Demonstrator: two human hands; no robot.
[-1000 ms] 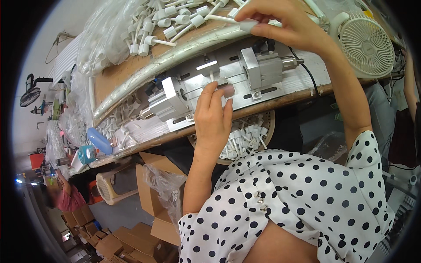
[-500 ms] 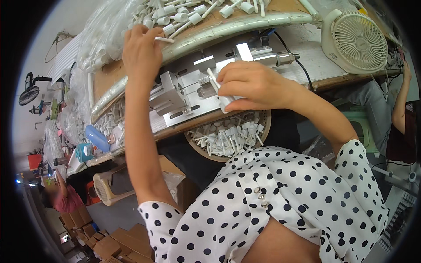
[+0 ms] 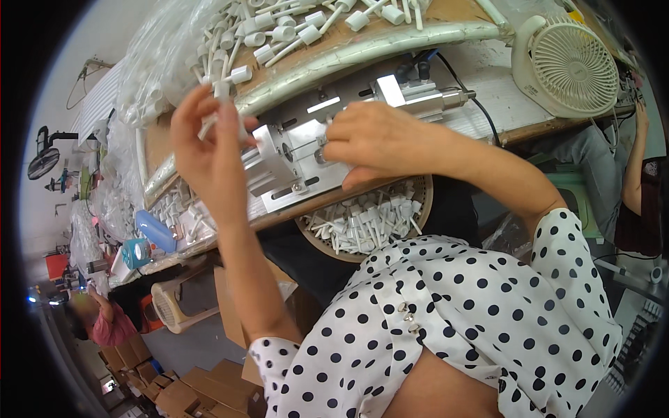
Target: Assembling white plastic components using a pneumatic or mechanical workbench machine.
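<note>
My left hand [image 3: 209,143], blurred by motion, is closed around a white stemmed cap [image 3: 221,90] beside the left end of a metal fixture [image 3: 279,182]. The cap's round end sticks up above the fingers; the rest is partly hidden. Over the middle of the fixture, my right hand [image 3: 380,143] has its fingers curled down. Whatever those fingers hold is hidden behind them. On the raised board beyond lie several loose white stemmed caps [image 3: 310,33]. Many more like them fill a round basket [image 3: 426,209] below the bench edge, close to my lap.
A padded, plastic-wrapped rim [image 3: 390,43] borders the board. At the right stands a cream fan [image 3: 566,66]; a black cable [image 3: 481,108] runs by the fixture. Clear plastic bags [image 3: 150,70] and a blue box [image 3: 155,231] are at the left. Another person's arm [image 3: 635,164] shows far right.
My left hand has come back from the pile toward the fixture with a stemmed cap. The right hand has shifted slightly left; the white piece seen in it before is out of sight.
</note>
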